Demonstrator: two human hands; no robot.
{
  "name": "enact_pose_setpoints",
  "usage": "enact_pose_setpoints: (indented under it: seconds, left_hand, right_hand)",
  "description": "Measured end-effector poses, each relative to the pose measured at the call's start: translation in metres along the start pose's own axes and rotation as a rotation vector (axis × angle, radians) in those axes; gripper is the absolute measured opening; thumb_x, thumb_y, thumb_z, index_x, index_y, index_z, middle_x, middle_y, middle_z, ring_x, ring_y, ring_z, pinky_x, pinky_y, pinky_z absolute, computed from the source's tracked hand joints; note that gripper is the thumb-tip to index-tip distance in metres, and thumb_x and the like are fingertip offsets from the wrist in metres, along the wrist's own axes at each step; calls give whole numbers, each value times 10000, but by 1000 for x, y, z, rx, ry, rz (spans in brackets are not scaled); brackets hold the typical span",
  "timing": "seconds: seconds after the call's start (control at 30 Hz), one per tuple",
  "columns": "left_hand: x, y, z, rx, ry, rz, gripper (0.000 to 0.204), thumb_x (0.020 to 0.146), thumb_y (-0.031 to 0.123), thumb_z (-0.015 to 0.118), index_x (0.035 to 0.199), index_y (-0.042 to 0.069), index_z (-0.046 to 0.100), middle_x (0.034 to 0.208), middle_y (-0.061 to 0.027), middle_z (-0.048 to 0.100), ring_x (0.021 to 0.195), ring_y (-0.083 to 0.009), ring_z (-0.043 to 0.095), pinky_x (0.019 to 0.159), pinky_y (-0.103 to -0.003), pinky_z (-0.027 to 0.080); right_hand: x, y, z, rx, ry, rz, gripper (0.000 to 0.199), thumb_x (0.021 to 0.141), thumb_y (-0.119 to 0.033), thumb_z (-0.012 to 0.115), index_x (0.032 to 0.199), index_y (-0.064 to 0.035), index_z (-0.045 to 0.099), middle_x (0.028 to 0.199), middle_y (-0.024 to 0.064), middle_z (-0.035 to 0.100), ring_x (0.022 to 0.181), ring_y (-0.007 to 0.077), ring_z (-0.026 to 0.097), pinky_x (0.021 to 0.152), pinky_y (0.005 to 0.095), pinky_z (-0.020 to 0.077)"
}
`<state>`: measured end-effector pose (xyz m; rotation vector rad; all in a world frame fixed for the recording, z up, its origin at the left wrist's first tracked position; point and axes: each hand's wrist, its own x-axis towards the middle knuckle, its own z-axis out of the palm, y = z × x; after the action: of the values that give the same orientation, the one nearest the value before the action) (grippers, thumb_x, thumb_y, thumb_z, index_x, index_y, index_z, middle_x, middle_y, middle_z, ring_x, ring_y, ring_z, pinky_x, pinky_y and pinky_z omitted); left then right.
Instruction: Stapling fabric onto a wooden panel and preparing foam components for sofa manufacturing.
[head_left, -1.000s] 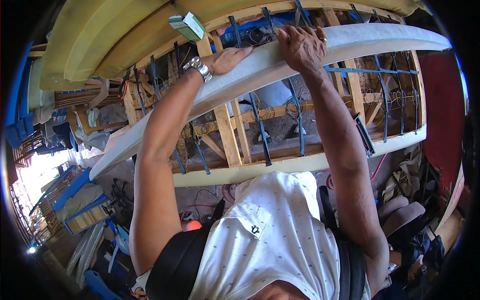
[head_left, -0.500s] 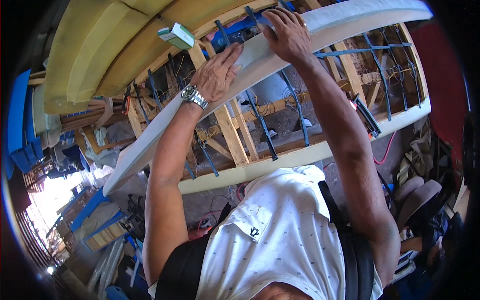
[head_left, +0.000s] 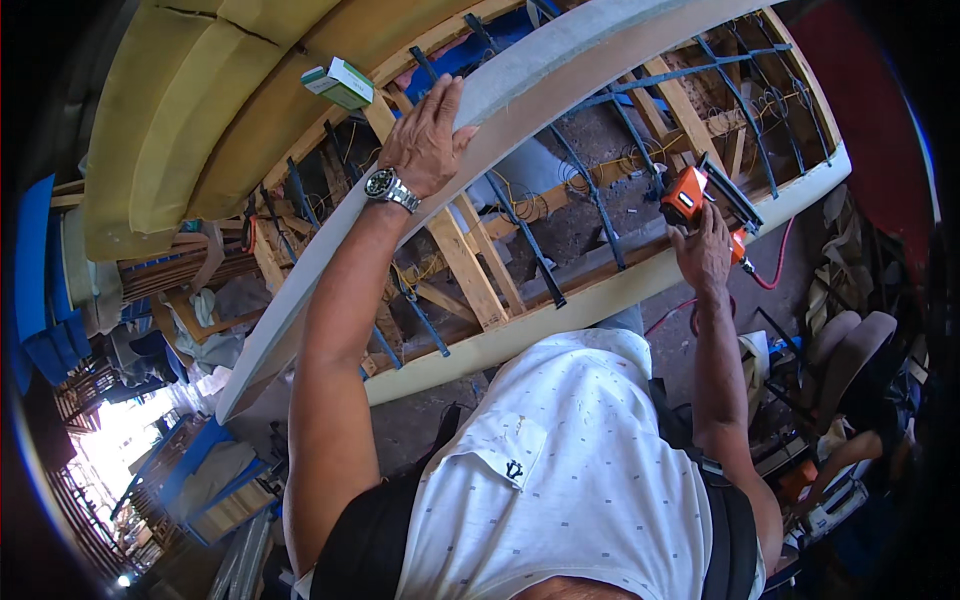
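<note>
A long pale strip of foam-like padding (head_left: 540, 65) curves diagonally over a wooden furniture frame (head_left: 462, 265). My left hand (head_left: 425, 145), a steel watch on its wrist, lies on that strip with the fingers stretched out flat. At the frame's near right side, my right hand (head_left: 706, 250) is closed on an orange and black staple gun (head_left: 687, 192); part of its grip is hidden by the fingers. Dark webbing straps (head_left: 522, 238) cross the frame's inside, and a cream padded rail (head_left: 500, 345) runs along its near edge.
Large yellow foam pieces (head_left: 180, 120) stand at the far left, with a small green and white box (head_left: 338, 84) beside them. A red air hose (head_left: 778, 262) trails from the staple gun. Another person's arm (head_left: 850, 458) shows at the lower right.
My right hand has left the padding strip, come down toward me and taken hold of the staple gun. My left hand stays on the strip, which has shifted slightly.
</note>
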<state>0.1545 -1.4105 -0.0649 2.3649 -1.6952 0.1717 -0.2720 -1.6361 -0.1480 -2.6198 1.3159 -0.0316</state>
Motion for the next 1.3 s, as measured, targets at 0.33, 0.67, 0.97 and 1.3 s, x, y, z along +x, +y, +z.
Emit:
enact_pose_setpoints:
  seconds: [0.33,0.67,0.97,1.3]
  left_hand:
    - [6,-2,0,-76,-139,149,686,1005,304,553,1615,241,246,1670,-58,254,1471,-337,368,1145,-500,399]
    - [-7,-1,-2,-141,-67,63,731,983,278,596,1602,105,247,1618,-181,324,1436,-390,399,1136,-489,403]
    - [-10,-13,8,-153,-60,84,746,987,308,601,1604,100,236,1605,-179,350,1398,-386,448,1119,-488,423]
    - [-17,-24,18,-128,-38,77,738,994,302,591,1612,117,232,1624,-146,332,1409,-362,446,1142,-483,406]
  right_hand:
    - [21,33,-21,16,-85,-89,671,878,-344,728,1452,-110,470,1201,175,674,1140,351,635,947,496,495]
    - [-8,-172,-62,1083,-261,-64,366,854,-129,794,1195,-81,671,980,12,730,879,107,676,817,288,564]
    - [-3,-226,-42,926,-244,-271,287,868,-149,809,1103,-19,708,943,60,754,832,131,686,766,303,556]
    - [-1,-240,-32,974,-268,-292,312,885,-205,800,1116,-26,690,915,84,740,816,170,693,752,326,560]
